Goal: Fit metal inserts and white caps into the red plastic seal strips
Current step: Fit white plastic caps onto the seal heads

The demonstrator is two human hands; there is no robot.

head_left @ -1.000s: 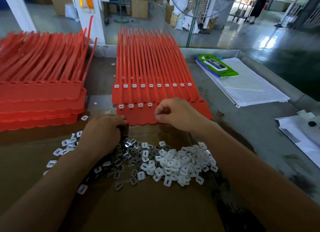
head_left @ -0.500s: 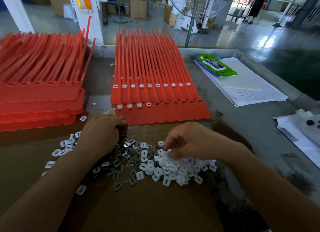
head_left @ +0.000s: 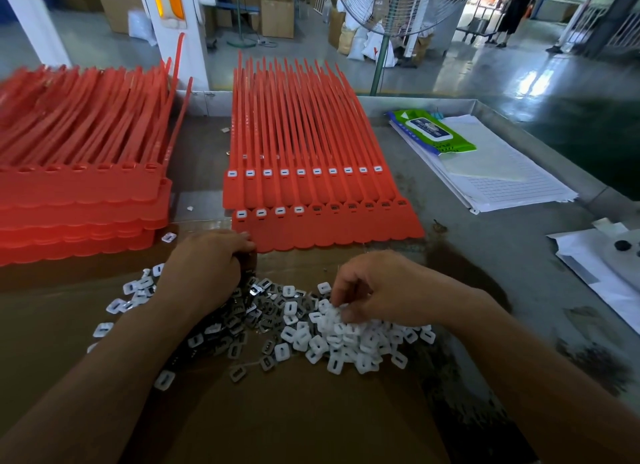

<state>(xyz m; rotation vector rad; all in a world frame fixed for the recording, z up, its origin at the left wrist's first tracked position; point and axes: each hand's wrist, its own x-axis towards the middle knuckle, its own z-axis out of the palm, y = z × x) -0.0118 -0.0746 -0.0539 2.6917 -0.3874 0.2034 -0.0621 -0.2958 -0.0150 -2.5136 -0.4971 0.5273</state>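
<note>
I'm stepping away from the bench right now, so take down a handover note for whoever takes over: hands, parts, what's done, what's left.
Left hand: rests at the near edge of the front red seal strips, over the metal inserts; whether it holds anything is hidden.
Right hand: fingers curled into the white caps; can't tell if one is picked.
Done: back red seal strips have all ten caps on; the front set has four, counted from the left.
Left: six front sockets show inserts but no caps. The stacked red strips at the left have empty sockets.
</note>
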